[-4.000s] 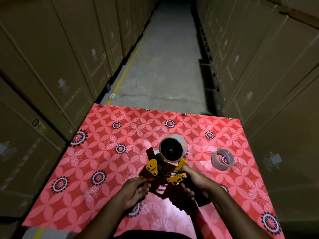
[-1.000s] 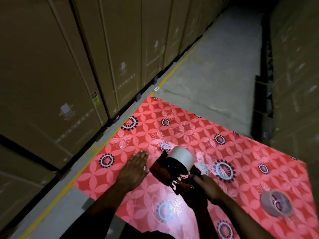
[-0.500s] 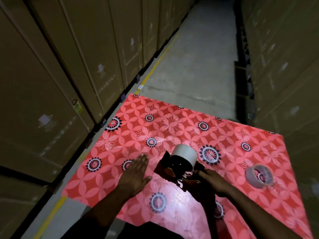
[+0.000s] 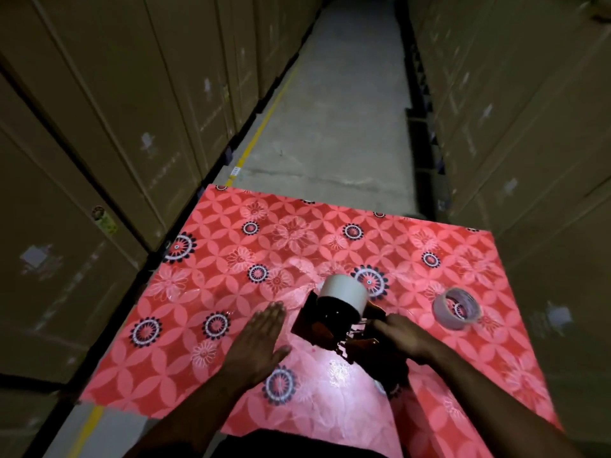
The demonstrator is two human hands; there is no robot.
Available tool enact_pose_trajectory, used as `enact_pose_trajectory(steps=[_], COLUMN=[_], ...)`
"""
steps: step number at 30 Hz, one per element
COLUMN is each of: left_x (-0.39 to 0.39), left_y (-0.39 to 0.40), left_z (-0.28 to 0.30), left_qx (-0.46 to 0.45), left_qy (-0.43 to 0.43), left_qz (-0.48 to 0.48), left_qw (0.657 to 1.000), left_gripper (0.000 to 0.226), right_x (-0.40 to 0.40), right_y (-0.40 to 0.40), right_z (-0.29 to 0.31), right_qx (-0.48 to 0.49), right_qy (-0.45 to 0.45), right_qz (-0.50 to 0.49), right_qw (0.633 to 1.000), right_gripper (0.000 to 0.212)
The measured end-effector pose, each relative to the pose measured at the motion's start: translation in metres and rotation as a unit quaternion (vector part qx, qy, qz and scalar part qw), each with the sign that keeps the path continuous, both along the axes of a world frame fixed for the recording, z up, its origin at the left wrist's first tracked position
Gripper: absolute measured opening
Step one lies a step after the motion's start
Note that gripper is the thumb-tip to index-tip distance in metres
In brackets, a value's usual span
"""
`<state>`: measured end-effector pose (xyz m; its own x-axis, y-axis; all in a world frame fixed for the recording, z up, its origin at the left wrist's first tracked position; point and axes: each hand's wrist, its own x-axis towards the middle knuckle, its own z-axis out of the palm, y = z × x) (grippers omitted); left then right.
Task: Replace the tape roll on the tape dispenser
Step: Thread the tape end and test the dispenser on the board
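Observation:
A dark tape dispenser [image 4: 325, 325] with orange parts stands on the red flowered table [image 4: 231, 259], carrying a full white tape roll [image 4: 344, 292] on its hub. My right hand [image 4: 401, 335] grips the dispenser from the right, at its handle. Just left of the dispenser, my left hand [image 4: 261, 342] lies flat and open on the cloth, apart from it. A second, thin and nearly spent tape roll [image 4: 458, 309] lies on the table to the right.
Tall stacks of cardboard boxes [image 4: 99, 143] wall in both sides of a narrow aisle. A concrete floor [image 4: 330, 110] with a yellow line runs ahead beyond the table's far edge.
The view has swung back to the right towards the aisle. My left hand has let go of the dispenser since four seconds ago and rests flat on the cloth; my right hand keeps its hold.

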<state>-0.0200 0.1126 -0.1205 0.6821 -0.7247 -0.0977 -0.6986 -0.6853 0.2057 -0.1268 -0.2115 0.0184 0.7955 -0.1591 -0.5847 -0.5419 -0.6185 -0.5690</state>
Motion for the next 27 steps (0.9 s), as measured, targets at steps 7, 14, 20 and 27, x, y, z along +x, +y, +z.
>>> enact_pose_trajectory(steps=[7, 14, 20, 27], left_x=[-0.008, -0.008, -0.008, -0.008], left_y=[-0.010, -0.012, -0.012, -0.012], left_z=[0.000, 0.000, 0.001, 0.003], left_qx=[-0.009, -0.016, -0.034, -0.028], left_qy=[0.014, 0.020, 0.022, 0.028], left_qz=[0.018, 0.019, 0.019, 0.016], left_qw=[1.000, 1.000, 0.999, 0.999], left_gripper=[0.077, 0.081, 0.083, 0.083], right_x=[-0.017, -0.013, 0.000, 0.029], right_y=[-0.018, -0.025, -0.019, 0.034], right_z=[0.010, 0.036, 0.062, 0.063], right_qx=[-0.037, -0.077, -0.220, -0.349], right_qy=[0.023, -0.027, -0.056, -0.024], right_qz=[0.013, 0.140, 0.230, 0.258], right_qw=[0.999, 0.987, 0.946, 0.900], right_gripper=[0.048, 0.064, 0.073, 0.080])
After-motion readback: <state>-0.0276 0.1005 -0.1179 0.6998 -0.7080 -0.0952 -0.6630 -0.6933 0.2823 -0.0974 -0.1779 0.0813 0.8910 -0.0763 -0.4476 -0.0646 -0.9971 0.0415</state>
